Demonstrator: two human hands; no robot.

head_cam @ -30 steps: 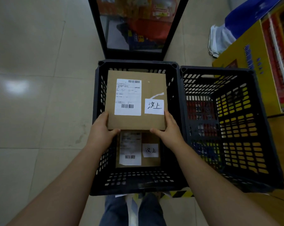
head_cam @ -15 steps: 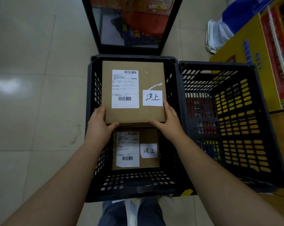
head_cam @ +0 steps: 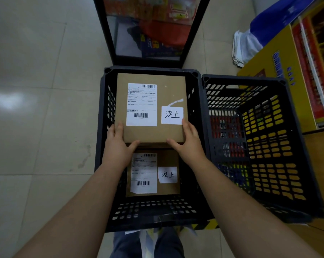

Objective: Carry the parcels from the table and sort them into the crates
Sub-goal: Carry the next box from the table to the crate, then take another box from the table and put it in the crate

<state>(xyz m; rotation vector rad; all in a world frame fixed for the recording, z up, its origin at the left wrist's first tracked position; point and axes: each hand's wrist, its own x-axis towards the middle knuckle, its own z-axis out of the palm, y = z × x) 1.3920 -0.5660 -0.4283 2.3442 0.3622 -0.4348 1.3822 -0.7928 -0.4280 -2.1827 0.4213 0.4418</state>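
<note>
While left hand (head_cam: 118, 146) and right hand (head_cam: 190, 144) grip the labelled cardboard parcel (head_cam: 152, 108) over the left crate (head_cam: 103, 146), lower it level, probably behind the parcel already inside (head_cam: 168, 159).

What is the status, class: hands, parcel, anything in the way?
Left hand and right hand grip the held parcel's near corners. Parcel over left crate. Second parcel lies inside below; right crate beside.
</note>
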